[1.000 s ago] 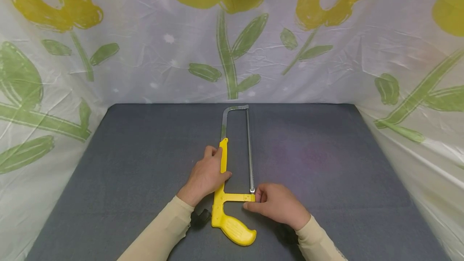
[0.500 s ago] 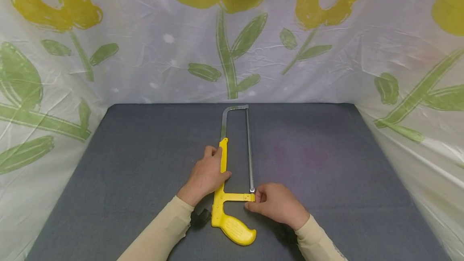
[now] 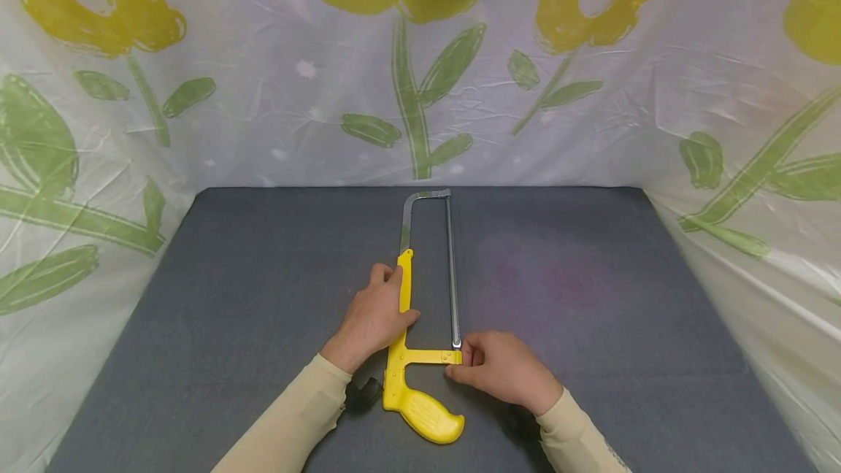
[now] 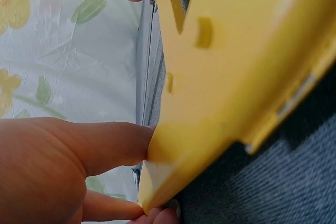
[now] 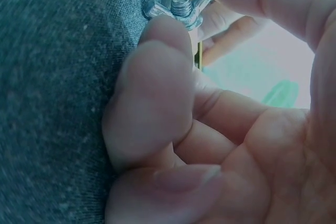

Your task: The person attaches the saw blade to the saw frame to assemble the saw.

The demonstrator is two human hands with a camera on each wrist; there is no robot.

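Hacksaw lying flat on the grey worktop, steadied by one hand while the other works its wing nut.

Its yellow handle points toward the person and the metal frame and blade run away toward the flowered sheet hung behind. The left hand grips the yellow back bar, fingers curled round its edge, apparently to keep the saw from turning. The right hand is clenched at the blade's near end, its fingertips closing on the wing nut there, judging by the wrist view. Cream sleeves cover both forearms.
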